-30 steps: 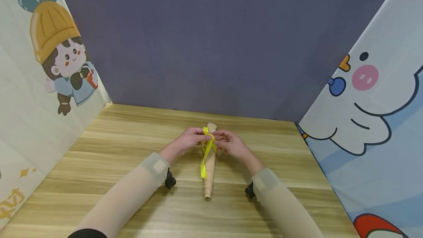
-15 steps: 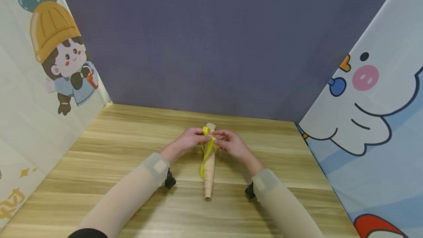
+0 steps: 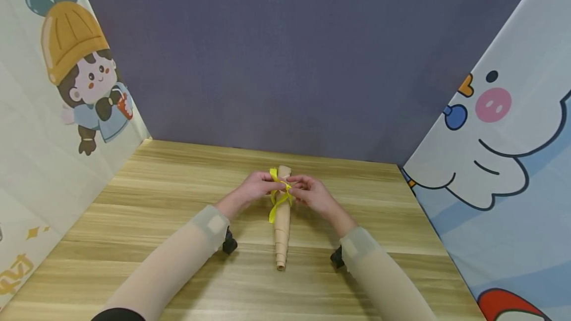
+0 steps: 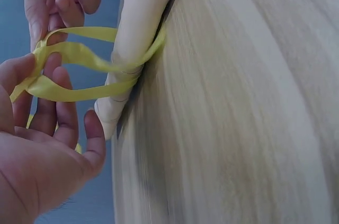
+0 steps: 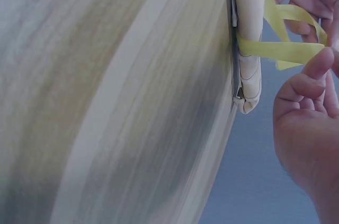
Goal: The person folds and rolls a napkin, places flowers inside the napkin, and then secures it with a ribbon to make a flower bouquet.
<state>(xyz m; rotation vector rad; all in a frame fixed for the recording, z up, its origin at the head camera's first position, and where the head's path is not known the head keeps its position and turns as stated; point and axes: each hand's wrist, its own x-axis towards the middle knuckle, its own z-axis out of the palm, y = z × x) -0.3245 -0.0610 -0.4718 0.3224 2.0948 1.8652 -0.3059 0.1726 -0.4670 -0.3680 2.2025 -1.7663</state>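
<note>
A tan roll, like rolled paper, narrower at its near end [image 3: 281,241], lies lengthwise on the table. A yellow ribbon [image 3: 273,215] passes round its upper part. Above the roll, my left hand [image 3: 256,187] pinches the ribbon between thumb and fingers. Facing it, my right hand [image 3: 312,194] pinches the ribbon close by, fingertips nearly meeting the left ones. In the left wrist view, ribbon strands [image 4: 79,95] stretch from the fingers to the roll [image 4: 142,15]. The right wrist view shows a ribbon band [image 5: 286,51] drawn out from the roll. The fingers partly hide the crossing.
The wood-grain table [image 3: 178,172] reaches back to a dark grey-blue panel [image 3: 285,58]. Printed cartoon panels stand on the left [image 3: 27,113] and the right [image 3: 526,172]. Small black devices [image 3: 229,244] sit at both wrists under light sleeves.
The ribbon's hanging tail has drawn up and ends higher along the roll. Its upper loop has shifted slightly left. Both hands stay nearly in place, and the roll lies still.
</note>
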